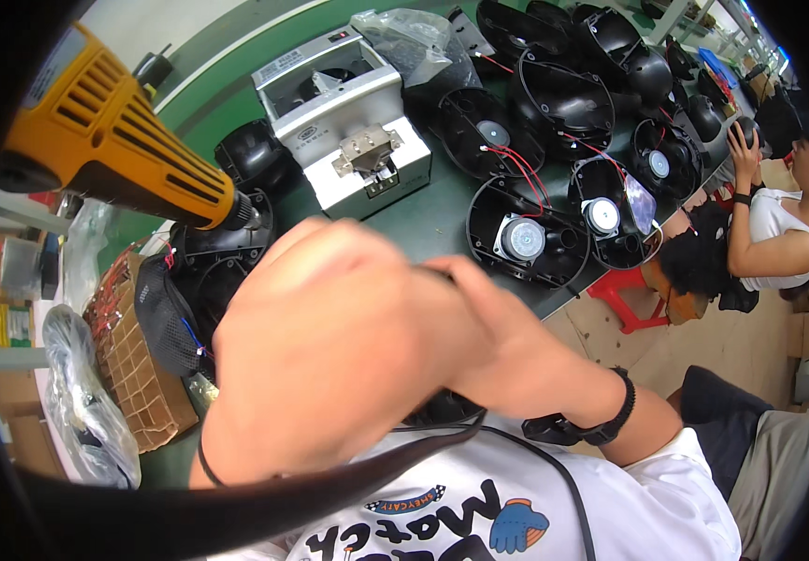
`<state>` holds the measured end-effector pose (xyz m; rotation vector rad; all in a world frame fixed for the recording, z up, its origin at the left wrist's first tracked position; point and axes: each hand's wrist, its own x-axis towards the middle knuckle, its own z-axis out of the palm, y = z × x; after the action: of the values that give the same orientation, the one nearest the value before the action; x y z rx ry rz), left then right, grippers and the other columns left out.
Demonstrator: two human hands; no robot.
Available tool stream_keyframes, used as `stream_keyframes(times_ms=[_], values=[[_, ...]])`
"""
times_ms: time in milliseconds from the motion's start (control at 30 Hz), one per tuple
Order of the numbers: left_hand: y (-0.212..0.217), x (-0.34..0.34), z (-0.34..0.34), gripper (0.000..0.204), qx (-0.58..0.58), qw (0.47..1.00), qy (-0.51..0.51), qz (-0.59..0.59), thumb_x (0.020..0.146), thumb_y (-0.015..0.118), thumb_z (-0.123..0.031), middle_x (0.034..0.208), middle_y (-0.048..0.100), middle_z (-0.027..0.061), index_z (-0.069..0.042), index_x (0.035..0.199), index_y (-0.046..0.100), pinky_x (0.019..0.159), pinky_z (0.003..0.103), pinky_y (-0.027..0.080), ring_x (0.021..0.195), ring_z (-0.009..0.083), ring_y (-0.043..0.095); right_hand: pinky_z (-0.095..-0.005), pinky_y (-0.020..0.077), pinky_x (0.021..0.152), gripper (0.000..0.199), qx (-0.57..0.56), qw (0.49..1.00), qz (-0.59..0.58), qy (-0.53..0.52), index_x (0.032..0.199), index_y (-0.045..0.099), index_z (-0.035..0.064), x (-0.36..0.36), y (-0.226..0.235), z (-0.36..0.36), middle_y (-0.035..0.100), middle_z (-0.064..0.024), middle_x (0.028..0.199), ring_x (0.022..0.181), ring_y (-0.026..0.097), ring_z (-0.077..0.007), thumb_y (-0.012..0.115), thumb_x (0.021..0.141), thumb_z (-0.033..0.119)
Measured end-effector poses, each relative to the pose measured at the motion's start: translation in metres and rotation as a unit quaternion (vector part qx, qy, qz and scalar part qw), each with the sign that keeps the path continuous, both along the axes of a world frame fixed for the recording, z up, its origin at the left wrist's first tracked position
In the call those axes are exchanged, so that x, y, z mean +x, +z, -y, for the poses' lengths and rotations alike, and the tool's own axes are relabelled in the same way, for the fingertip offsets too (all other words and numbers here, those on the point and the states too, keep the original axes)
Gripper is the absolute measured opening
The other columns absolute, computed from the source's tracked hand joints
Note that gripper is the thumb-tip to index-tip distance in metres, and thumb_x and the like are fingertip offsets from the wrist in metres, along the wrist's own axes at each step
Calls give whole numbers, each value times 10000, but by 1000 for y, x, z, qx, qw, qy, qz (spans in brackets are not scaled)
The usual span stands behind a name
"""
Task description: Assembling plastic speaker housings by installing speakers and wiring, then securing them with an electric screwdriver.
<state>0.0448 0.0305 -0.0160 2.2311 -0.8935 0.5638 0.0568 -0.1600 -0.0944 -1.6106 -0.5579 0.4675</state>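
Note:
My left hand (320, 327) is curled into a loose fist in the middle of the view, blurred by motion. Pressed against it from the right is my right hand (493, 332), its fingers bent and mostly hidden. Whatever the two hands hold lies out of sight between them. Below them, close to my shirt, a black part (446, 409) peeks out, too covered to name. Just beyond the hands stands a white and grey metal machine (367, 159) with a metal fixture on its front. Black speaker housings (526, 238) with round silver drivers and red wires lie to the right.
A yellow and black heat gun (133, 140) hangs at the upper left. Beneath it sits a cardboard divider box (143, 374) beside clear plastic bags (86, 402). A black cable (554, 458) crosses my shirt. On the right, a co-worker (778, 234) sits near a red stool (629, 299).

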Motion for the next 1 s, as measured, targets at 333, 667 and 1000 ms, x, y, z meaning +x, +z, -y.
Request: stream_keyframes(times_ms=[333, 667, 1000], values=[[-11, 3, 9, 101, 6, 968, -192, -162, 766, 769, -143, 789, 661, 3, -104, 836, 707, 647, 345, 432, 725, 223, 616, -331, 479, 1003, 653, 140, 984, -104, -35, 1417, 356, -14, 11, -39, -9, 586, -124, 1260, 1147, 577, -167, 747, 914, 130], [1, -40, -48, 159, -81, 992, -41, -88, 892, 727, -247, 1026, 714, 122, -117, 847, 648, 693, 319, 462, 895, 202, 646, -369, 429, 1091, 704, 140, 983, 21, -116, 1473, 248, -15, 9, -2, 5, 492, -146, 1380, 1260, 525, -198, 698, 936, 58], [50, 69, -66, 559, -142, 974, 171, 40, 1031, 541, -307, 1271, 635, 201, 50, 1442, 414, 1039, 313, 475, 1165, 183, 616, -350, 426, 1090, 635, 199, 964, -125, -125, 1462, 315, -25, 6, 16, 19, 516, -130, 1368, 1262, 532, -179, 682, 949, 50]])
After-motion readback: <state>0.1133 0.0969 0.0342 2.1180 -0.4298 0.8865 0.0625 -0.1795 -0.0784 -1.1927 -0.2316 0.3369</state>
